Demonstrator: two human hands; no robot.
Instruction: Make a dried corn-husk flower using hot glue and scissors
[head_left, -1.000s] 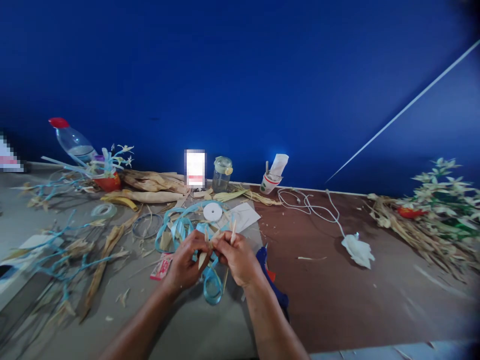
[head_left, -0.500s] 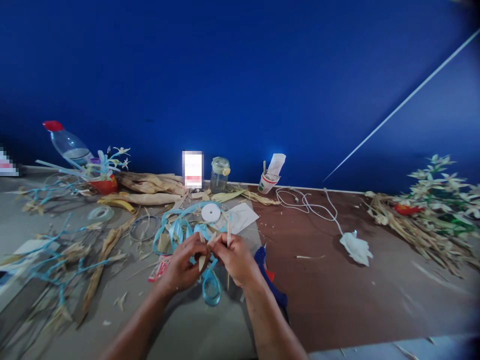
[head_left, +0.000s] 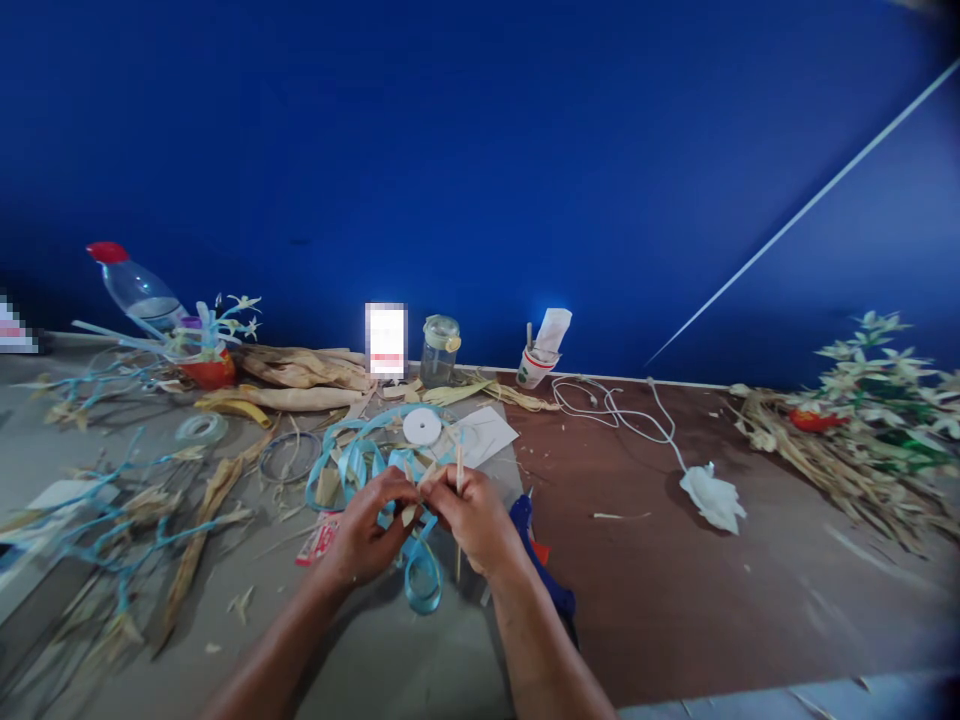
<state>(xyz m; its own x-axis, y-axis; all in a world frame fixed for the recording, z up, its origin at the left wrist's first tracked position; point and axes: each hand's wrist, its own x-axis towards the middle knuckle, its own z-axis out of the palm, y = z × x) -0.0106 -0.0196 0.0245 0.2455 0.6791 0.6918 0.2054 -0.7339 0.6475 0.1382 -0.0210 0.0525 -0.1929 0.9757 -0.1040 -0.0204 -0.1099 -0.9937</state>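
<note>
My left hand is closed in a pinch on a small pale piece of dried husk. Its fingertips meet those of my right hand, which pinches another pale husk tip. A thin wooden stick is also gripped in my right hand, upright, its lower end showing beneath the palm. Under both hands lies a curled light-blue ribbon, more of it bunched behind beside a white spool. Where the fingers meet, details are partly hidden.
A blue glue gun lies right of my right forearm. To the left are blue-wrapped flower stems, a tape roll and a red packet. Behind stand a glass jar and a paper cup. A white cable loops rightward.
The left fingers have shifted slightly, and the pale husk piece in them now sits shorter and at another angle. My right hand and the stick are nearly still.
</note>
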